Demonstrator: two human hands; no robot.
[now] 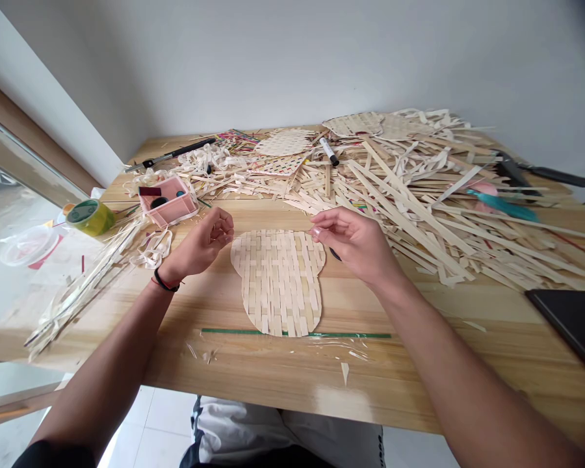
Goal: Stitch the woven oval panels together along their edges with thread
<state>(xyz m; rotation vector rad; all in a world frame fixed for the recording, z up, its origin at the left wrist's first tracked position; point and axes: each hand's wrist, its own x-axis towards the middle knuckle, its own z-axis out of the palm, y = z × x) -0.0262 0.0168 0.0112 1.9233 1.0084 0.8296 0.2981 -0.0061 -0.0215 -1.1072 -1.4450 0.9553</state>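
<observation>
A woven piece of pale flat strips (283, 279), wide at the top and rounded at the bottom, lies in front of me. My left hand (205, 240) is at its upper left corner, fingers curled together. At the upper right corner, my right hand (353, 240) has thumb and fingertips pinched. Whether either hand holds something thin I cannot make out. A narrow green strip (355, 335) runs crosswise at the woven piece's lower edge, partly covered by it. Part of a small dark object (335, 254) shows beneath my right hand.
Loose pale strips (419, 214) heap across the back and right. Behind lie other woven pieces (285, 142), a marker (329, 151) and a large knife (560, 174). Leftward stand a pink basket (170, 211) and tape rolls (95, 220). A black flat object (572, 325) lies right.
</observation>
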